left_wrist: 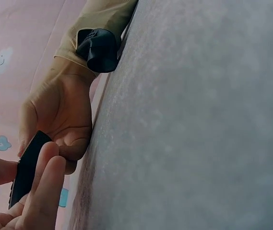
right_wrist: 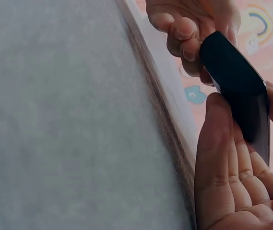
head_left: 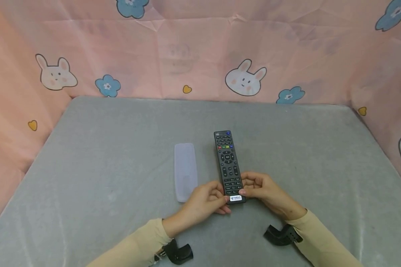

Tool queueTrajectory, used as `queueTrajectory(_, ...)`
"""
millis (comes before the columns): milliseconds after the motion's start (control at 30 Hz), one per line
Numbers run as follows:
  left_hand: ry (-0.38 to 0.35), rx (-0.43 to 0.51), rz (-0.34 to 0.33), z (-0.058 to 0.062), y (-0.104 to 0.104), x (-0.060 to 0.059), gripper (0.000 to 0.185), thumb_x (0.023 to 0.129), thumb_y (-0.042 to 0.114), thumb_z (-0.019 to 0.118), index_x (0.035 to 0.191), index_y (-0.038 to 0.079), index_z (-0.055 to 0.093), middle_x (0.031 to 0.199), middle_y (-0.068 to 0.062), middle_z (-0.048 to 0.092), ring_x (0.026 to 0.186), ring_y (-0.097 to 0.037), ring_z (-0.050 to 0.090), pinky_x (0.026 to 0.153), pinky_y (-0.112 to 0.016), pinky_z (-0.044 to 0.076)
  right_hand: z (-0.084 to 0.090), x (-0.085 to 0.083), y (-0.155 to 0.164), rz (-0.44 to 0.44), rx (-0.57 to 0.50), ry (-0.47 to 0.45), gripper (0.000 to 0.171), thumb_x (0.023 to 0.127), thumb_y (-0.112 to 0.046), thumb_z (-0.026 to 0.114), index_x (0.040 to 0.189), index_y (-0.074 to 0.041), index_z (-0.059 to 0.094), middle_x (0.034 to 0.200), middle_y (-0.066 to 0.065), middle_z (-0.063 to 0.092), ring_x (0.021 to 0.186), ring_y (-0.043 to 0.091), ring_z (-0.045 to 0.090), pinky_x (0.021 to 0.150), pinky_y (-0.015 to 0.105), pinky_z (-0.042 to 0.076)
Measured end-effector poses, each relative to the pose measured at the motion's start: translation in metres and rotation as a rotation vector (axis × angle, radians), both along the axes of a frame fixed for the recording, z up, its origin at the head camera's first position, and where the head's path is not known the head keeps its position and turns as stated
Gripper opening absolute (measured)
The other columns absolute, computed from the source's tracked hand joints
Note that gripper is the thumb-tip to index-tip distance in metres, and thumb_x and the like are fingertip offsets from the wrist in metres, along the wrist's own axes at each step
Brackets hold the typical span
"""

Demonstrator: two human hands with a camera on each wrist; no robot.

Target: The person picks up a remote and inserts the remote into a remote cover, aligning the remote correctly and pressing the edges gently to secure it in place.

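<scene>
A black remote control (head_left: 228,163) lies lengthwise on the grey table (head_left: 120,155), its near end lifted between both hands. My left hand (head_left: 219,200) pinches the near left edge, and my right hand (head_left: 246,187) grips the near right edge with curled fingers. A clear silicone cover (head_left: 185,171) lies flat just left of the remote, touching neither hand. The left wrist view shows my left hand's fingers (left_wrist: 42,187) on the remote's edge (left_wrist: 27,171), with the right hand (left_wrist: 62,115) beyond. In the right wrist view the remote's end (right_wrist: 236,79) rests against my right hand's fingers (right_wrist: 222,158).
Pink cloth walls (head_left: 200,48) printed with rabbits and flowers close off the table at the back and both sides. Black wrist mounts (head_left: 179,253) (head_left: 280,234) sit on beige sleeves near the front edge.
</scene>
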State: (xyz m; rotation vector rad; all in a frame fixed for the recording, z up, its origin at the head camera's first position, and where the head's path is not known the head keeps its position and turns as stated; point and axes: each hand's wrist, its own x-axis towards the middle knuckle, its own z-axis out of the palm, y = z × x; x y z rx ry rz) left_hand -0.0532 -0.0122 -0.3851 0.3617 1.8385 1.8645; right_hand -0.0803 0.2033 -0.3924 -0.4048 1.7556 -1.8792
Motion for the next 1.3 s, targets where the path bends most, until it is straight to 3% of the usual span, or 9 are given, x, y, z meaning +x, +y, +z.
queueTrajectory(133,0.026,-0.034,0.004,0.000,0.001,0.000,0.009,0.090,-0.004,0.057,0.093,-0.010,0.051,0.078,-0.021,0.066,0.073,-0.036,0.068,0.062,-0.027,0.056,-0.001,0.001,0.000,0.016,-0.019,-0.008,0.037,0.085,0.006,0.061,0.114,0.022,0.045,0.098,0.005,0.068,0.089,0.012,0.066,0.078,0.025,0.053)
queueTrajectory(400,0.065,-0.104,0.016,-0.002,0.004,0.000,0.013,0.091,-0.001,0.057,0.097,-0.013,0.055,0.081,-0.017,0.065,0.074,-0.033,0.069,0.061,-0.023,0.055,-0.002,0.002,-0.003,0.044,-0.005,-0.058,0.068,0.085,0.000,0.066,0.130,0.028,0.024,0.111,0.015,0.064,0.098,0.016,0.064,0.083,0.028,0.052)
queueTrajectory(600,0.140,-0.227,-0.002,-0.001,0.004,0.002,0.031,0.080,0.014,0.076,0.098,-0.005,0.059,0.071,-0.006,0.068,0.060,-0.007,0.062,0.050,-0.018,0.047,0.001,0.004,-0.006,0.053,0.062,-0.060,0.072,0.083,-0.005,0.071,0.131,0.025,0.026,0.108,0.021,0.063,0.095,0.016,0.065,0.079,0.027,0.054)
queueTrajectory(700,0.159,-0.272,-0.003,-0.001,0.004,0.003,0.039,0.074,0.020,0.082,0.099,-0.001,0.060,0.069,-0.001,0.068,0.059,-0.001,0.058,0.047,-0.017,0.042,0.001,0.006,-0.008,0.052,0.088,-0.065,0.072,0.082,-0.006,0.072,0.132,0.022,0.028,0.105,0.019,0.064,0.093,0.017,0.065,0.078,0.028,0.054)
queueTrajectory(967,0.161,-0.277,0.004,0.001,0.006,0.005,0.040,0.073,0.019,0.082,0.099,-0.002,0.061,0.073,-0.004,0.070,0.061,0.000,0.059,0.050,-0.018,0.045,0.006,0.010,-0.012,0.030,0.148,0.013,0.076,0.080,-0.007,0.075,0.136,0.016,0.030,0.094,0.015,0.065,0.080,0.013,0.063,0.069,0.025,0.054)
queueTrajectory(1067,0.141,-0.239,-0.016,0.001,0.006,0.006,0.040,0.076,0.016,0.079,0.105,-0.006,0.061,0.080,-0.009,0.071,0.067,-0.002,0.063,0.053,-0.017,0.048,0.006,0.009,-0.011,0.030,0.148,0.037,0.072,0.081,-0.009,0.074,0.133,0.018,0.032,0.093,0.015,0.064,0.079,0.012,0.062,0.067,0.024,0.053)
queueTrajectory(1300,0.141,-0.142,-0.094,0.001,0.007,0.010,0.052,0.082,0.009,0.071,0.127,-0.010,0.051,0.116,-0.021,0.062,0.097,-0.015,0.065,0.072,-0.015,0.051,0.004,0.008,-0.002,0.023,0.076,0.020,0.065,0.085,-0.013,0.071,0.131,0.018,0.037,0.124,0.027,0.054,0.099,0.015,0.063,0.081,0.027,0.052)
